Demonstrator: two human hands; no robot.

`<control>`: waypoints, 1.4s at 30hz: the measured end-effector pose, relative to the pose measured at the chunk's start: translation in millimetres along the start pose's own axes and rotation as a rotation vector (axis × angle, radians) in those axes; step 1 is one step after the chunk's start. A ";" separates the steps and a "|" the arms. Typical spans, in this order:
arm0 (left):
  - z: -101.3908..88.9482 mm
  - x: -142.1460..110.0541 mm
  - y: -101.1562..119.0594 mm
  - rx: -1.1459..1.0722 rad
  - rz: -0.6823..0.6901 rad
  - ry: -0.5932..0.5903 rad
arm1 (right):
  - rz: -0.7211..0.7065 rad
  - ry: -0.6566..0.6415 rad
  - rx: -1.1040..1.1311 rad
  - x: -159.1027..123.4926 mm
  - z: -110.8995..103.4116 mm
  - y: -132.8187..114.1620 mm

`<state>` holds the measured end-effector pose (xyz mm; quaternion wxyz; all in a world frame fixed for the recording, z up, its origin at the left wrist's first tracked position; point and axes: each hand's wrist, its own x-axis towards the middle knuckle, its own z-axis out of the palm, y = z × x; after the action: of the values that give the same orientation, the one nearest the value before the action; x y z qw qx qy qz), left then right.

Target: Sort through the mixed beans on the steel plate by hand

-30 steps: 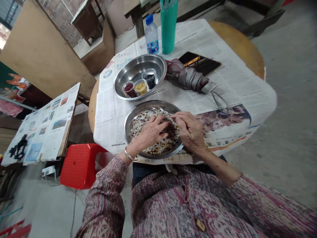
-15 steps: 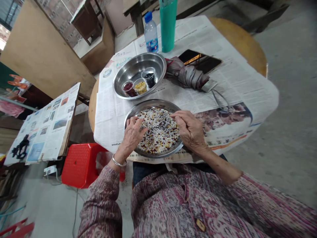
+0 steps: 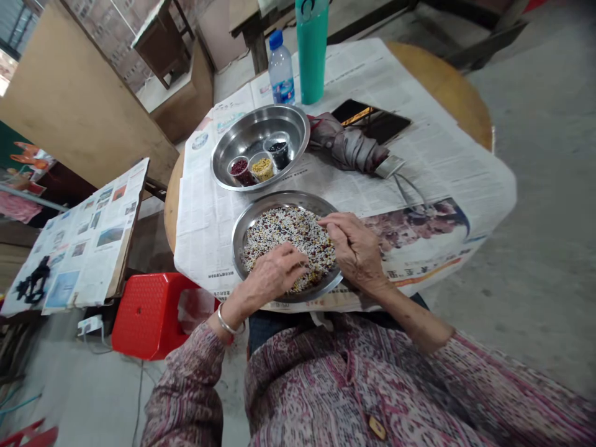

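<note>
Over the pan point(image 3: 238, 248)'s mixed beans point(image 3: 284, 226), my left hand point(image 3: 272, 273) bent, grip unclear; my right hand point(image 3: 358, 251) pinched something indiscernible. Beyond the pan, I saw colour-separated beans in three cups point(image 3: 262, 169).

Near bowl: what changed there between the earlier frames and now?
Left hand went from mid-mix to the left rim, then back right and nearer the body, over the near side. Bean mix reshuffled. Any pickup or release: can't tell. Unchanged: right hand at the right rim, far bowl with its cups.
</note>
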<state>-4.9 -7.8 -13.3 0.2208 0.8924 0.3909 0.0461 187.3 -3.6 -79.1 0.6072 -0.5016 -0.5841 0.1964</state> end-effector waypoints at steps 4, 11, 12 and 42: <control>1.1 -9.2 -0.3 -0.006 0.072 -0.114 | -0.006 0.001 -0.005 -0.3 -0.3 0.3; -1.8 34.5 -21.9 0.115 -0.052 0.062 | -0.013 0.002 0.002 -0.8 0.6 3.0; -3.0 40.5 -23.7 0.141 -0.098 0.111 | -0.017 0.005 0.007 -0.9 0.8 3.2; -124.9 142.8 -93.2 0.391 -0.409 0.399 | -0.031 0.001 0.029 -4.6 3.1 6.7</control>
<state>-1.3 195.0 46.0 -0.0306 0.7943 0.5987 0.0987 185.7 -3.5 -87.6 0.6175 -0.4837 -0.5888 0.1951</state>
